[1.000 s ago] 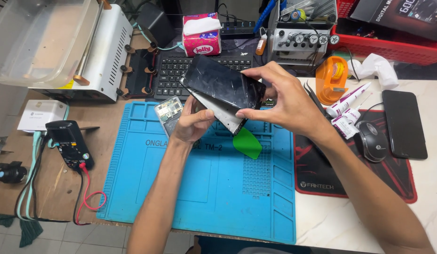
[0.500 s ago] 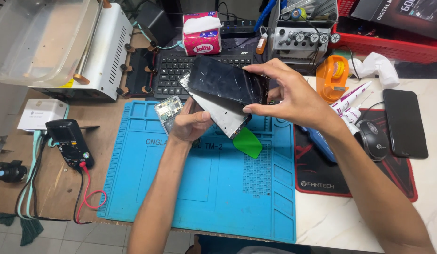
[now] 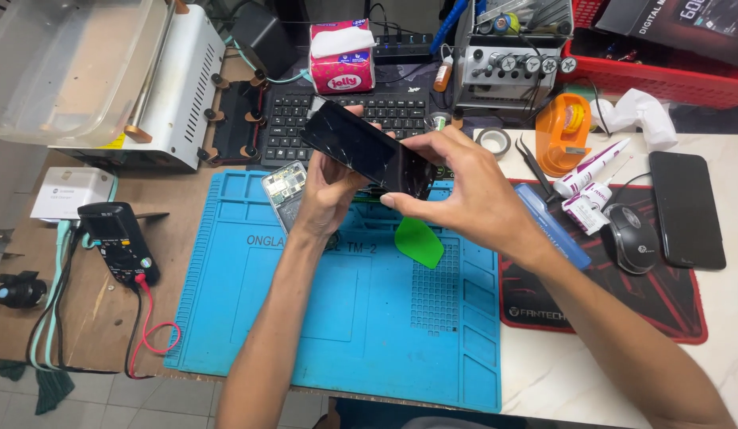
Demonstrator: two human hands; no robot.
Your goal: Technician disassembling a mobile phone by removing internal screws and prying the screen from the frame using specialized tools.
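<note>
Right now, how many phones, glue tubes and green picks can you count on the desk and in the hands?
Phones: 3, cracked phone in both hands, opened phone, black phone
Glue tubes: 2, long tube, short tube
Green picks: 1, green pick
Total: 6

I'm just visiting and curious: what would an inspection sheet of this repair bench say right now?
Surface: blue silicone work mat on a brown and white bench.
Job's things: cracked phone screen, held above the mat; opened phone body beside it.
Clutter: green pry pick, tissue box, tweezers, tape dispenser, glue tubes, black phone, mouse.
Grips: left hand and right hand both hold the screen.
Cables: red lead from the multimeter.
Surroundings: keyboard, white machine, red crate.
</note>
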